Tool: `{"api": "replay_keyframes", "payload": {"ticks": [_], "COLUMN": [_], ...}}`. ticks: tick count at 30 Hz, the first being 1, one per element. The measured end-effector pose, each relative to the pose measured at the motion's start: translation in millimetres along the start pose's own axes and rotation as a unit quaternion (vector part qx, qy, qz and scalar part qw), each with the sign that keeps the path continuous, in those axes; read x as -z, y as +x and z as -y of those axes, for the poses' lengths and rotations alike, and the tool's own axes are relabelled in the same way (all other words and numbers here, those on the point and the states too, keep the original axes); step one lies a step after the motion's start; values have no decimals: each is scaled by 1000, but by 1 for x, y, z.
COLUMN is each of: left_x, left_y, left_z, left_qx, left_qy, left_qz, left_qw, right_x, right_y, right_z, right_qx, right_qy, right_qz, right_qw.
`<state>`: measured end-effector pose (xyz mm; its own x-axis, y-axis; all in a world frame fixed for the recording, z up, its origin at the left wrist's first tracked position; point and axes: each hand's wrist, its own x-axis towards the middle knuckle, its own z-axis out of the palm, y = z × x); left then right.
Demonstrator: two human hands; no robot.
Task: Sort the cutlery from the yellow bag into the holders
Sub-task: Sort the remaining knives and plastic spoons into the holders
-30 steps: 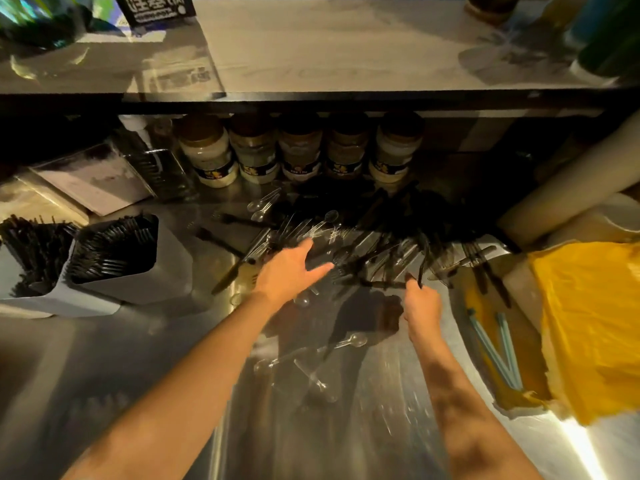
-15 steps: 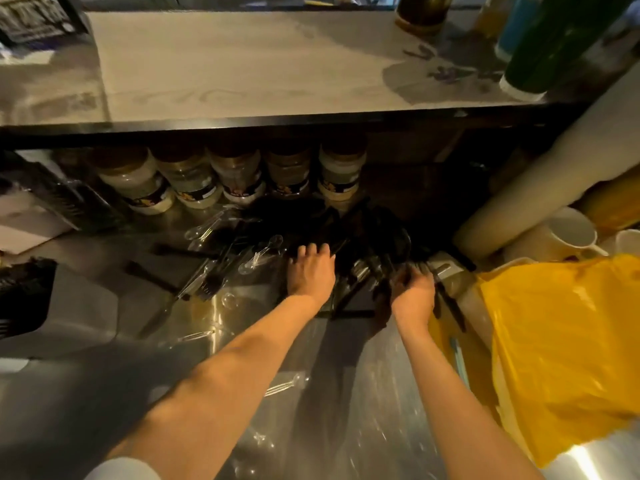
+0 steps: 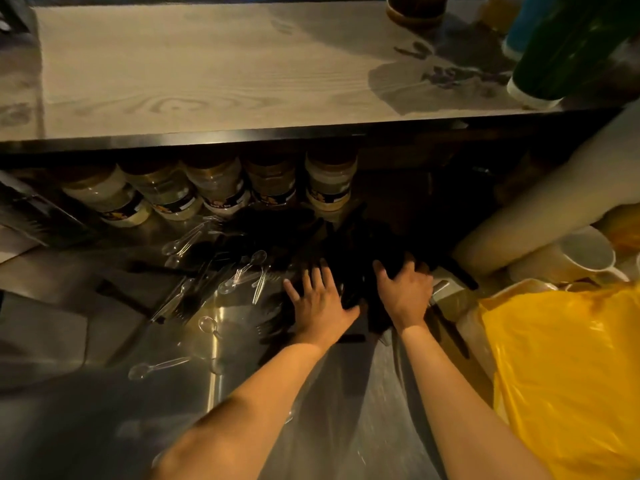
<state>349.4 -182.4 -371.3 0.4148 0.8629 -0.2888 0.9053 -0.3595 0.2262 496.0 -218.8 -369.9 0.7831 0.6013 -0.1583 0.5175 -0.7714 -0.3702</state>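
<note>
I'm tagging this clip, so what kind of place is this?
Probably a café or takeaway service counter: brushed steel worktop, a heap of black disposable plastic cutlery, and five labelled jars under a wooden shelf.

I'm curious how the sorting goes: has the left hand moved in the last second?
Yes. The left hand has gone toward the right hand, deeper into the black cutlery pile below the jars.

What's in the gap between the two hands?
In the head view, dark black plastic cutlery from the pile fills the gap between the left hand and the right hand; single pieces are too dark to tell apart.
</note>
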Motion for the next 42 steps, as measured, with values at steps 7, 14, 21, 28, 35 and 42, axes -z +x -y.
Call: {"api": "replay_keyframes", "payload": {"ticks": [7,14,21,28,35,42], "left_x": [-18,-10,-7,14,20,25], "left_y": [-12,-24,-37,-27,-25,-22], "left_z": [28,57,78,75,70,65], "left_qx": [-29,-64,-53,-6,4,21], "left_qy": [39,45,34,26,24,-4], "left_qz": [-94,-69,-56,35,64,68], "left_qw": [994,994,996,999,998,997], "right_x": [-15,-36,-31,-13,1,15], "right_y": [-3,-58,-71,-72,-54,-42], "right_z": [0,-13,-14,-6,5,14], "right_qx": [54,101,87,52,30,-48], "right_qy": [-48,-19,-71,-71,-62,186], "right_qz": [63,-29,7,66,146,237], "right_qw": [995,994,994,994,987,952]}}
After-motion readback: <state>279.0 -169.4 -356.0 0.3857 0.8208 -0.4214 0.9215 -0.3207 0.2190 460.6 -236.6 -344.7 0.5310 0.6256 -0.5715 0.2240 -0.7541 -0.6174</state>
